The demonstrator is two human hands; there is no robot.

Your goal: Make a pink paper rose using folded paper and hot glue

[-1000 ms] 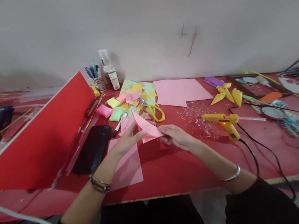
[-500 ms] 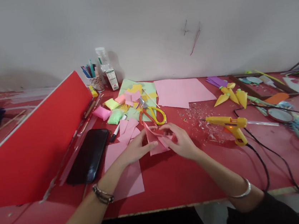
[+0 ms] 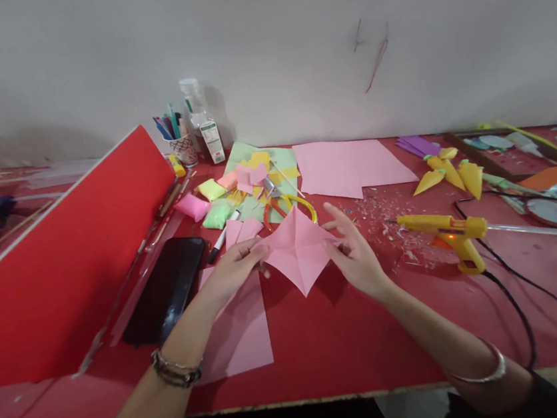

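Observation:
A square of pink paper (image 3: 299,250), creased through its middle, is held up in a diamond shape above the red table. My left hand (image 3: 239,264) pinches its left corner between thumb and fingers. At the right corner, my right hand (image 3: 357,254) grips the paper with the thumb and a bent finger, while the index finger stretches away from it. Just behind the square lie scissors (image 3: 313,209) with yellow and orange handles, partly covered by it. Pink paper pieces and a larger pink sheet (image 3: 245,337) lie by my left forearm.
A yellow glue gun (image 3: 444,225) with its light on lies at the right, its black cord trailing to the table edge. A black phone (image 3: 167,289) and a leaning red board (image 3: 73,259) stand left. Yellow paper cones (image 3: 448,173), a pen cup (image 3: 182,149) and a bottle (image 3: 206,130) are farther back.
The pink paper was folded up between my hands; now it is spread into a diamond. My hands have moved apart to its opposite corners. The view has shifted slightly.

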